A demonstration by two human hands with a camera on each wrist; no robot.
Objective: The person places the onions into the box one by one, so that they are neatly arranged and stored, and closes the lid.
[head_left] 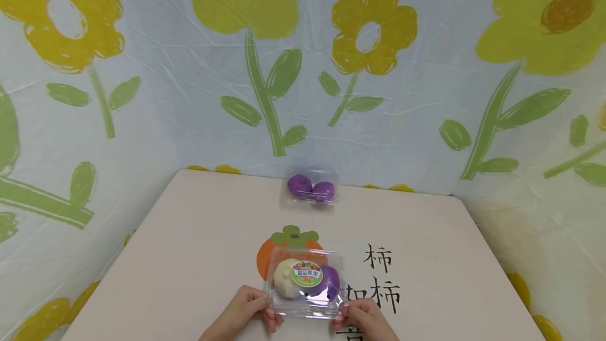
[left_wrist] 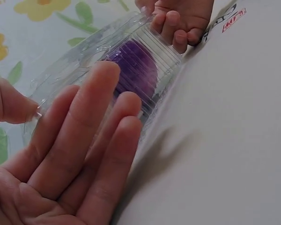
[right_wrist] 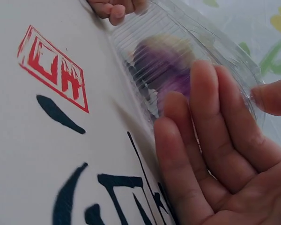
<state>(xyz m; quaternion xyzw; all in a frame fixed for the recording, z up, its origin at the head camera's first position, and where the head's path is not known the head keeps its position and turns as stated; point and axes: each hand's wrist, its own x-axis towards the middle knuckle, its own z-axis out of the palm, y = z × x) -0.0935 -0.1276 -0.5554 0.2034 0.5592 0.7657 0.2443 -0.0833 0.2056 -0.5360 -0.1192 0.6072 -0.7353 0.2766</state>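
Note:
My left hand [head_left: 241, 308] pinches the near left corner of a clear plastic clamshell box [head_left: 303, 309] between thumb and index finger. At the near right corner, my right hand [head_left: 366, 317] pinches the box's rim the same way. Through the lid show a pale cream round item [head_left: 283, 280] and purple round items [head_left: 333, 278]; their kind is unclear. A colourful oval sticker [head_left: 306, 273] is on the lid. In the left wrist view the other fingers [left_wrist: 96, 101] stretch along the ribbed wall. Whether the box's underside touches the table cannot be told.
A second clear box [head_left: 310, 200] with two purple round items [head_left: 299, 186] stands at the table's far edge. The pale table [head_left: 189, 257] bears a printed persimmon [head_left: 265, 262] and black characters [head_left: 379, 258]. Flower-patterned cloth [head_left: 199, 93] hangs behind and at the sides.

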